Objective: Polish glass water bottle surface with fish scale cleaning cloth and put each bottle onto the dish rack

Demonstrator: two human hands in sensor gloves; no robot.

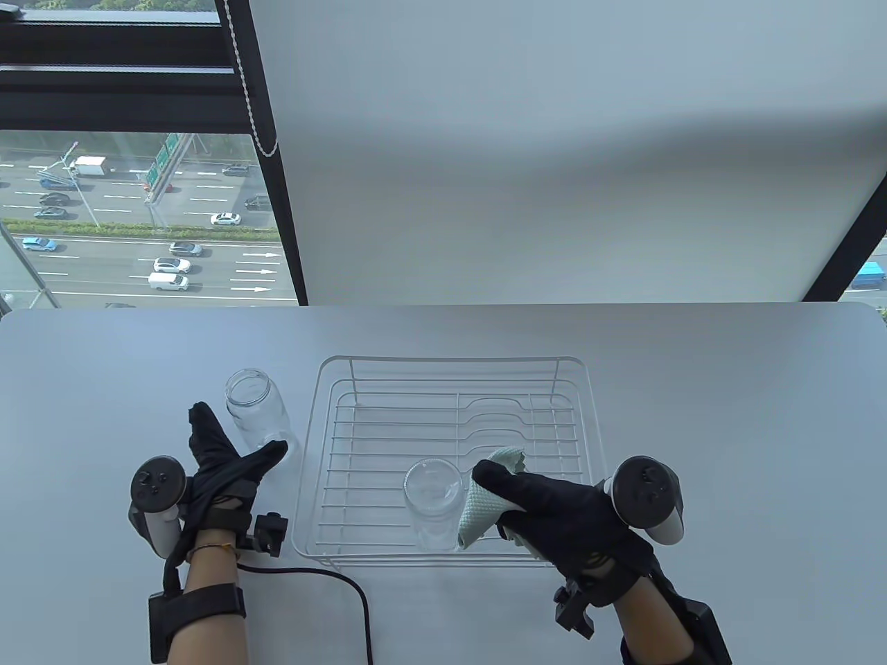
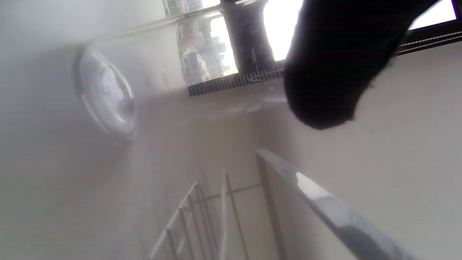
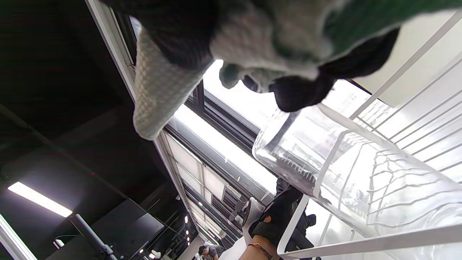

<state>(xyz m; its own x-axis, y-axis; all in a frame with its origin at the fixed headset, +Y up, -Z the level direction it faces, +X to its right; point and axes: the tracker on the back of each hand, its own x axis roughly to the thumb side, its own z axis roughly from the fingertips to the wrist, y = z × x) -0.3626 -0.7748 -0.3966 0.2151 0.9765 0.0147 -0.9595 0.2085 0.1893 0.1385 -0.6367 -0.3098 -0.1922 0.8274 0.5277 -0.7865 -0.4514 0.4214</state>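
Table view: two clear glass bottles in sight. One bottle in the rack (image 1: 433, 509), upright near the front edge of the white wire dish rack (image 1: 450, 364), mouth open to the camera. Second bottle on the table (image 1: 256, 409), upright just left of the rack, not yet polished by the look of things. Right hand (image 1: 554, 509) over the rack, fingers curled round the pale green fish scale cloth (image 1: 485, 502), cloth bunched just beside the racked bottle; contact with the glass impossible to tell. Left hand (image 1: 215, 464) spread wide, fingers straight, thumb tip at the base of the table bottle, holding nothing.

Left wrist view: table bottle (image 2: 144, 79) seen side-on and blurred, thick base, printed measuring marks on the wall. One dark gloved fingertip (image 2: 325, 86) hanging close before it, no closure round the glass. Rack wires and rim low in frame.

Right wrist view: cloth (image 3: 158, 94) draped down from the gloved fingers (image 3: 299, 94), woven scale texture plain. Racked bottle (image 3: 343, 177) right below, inside the rack wires, clear wall with graduations.

Handling, as a judgement: glass rigid, smooth, probably slippery against fabric gloves, breakable on a knock against wire or table; moderately weighty for its size given the thick base. Best taken round the straight body below the shoulder, full wrap of fingers and thumb, never by the rim alone. Cloth soft, light, limp, easily bunched in one palm.
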